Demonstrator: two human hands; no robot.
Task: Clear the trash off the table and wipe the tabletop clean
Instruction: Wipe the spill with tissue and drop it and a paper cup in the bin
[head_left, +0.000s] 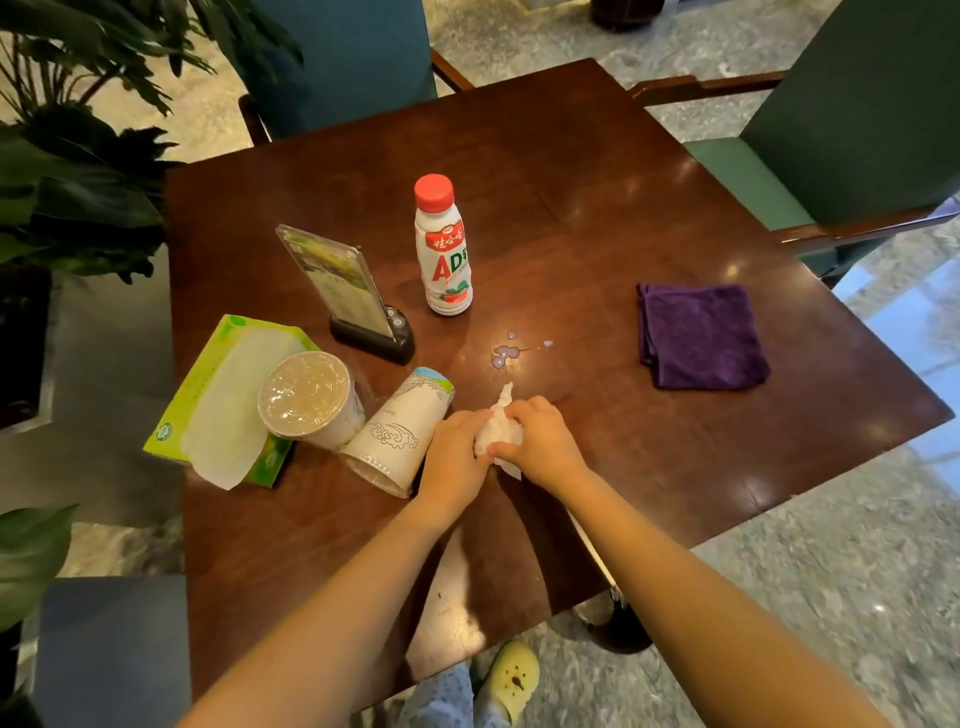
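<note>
I see the tissue (500, 434), a crumpled white wad with one twisted tail sticking up, low over the near surface (571, 182). The left hand (454, 452) and right hand (543, 441) both curl round it from either side, I judge to ball it up as trash. Just beyond lies a milky spill (508, 352), unwiped. A cup (397, 436) lies tipped beside the left hand. The bottle (443, 249) stands farther back. The folded purple cloth (701, 338) sits to the right, likely for wiping.
</note>
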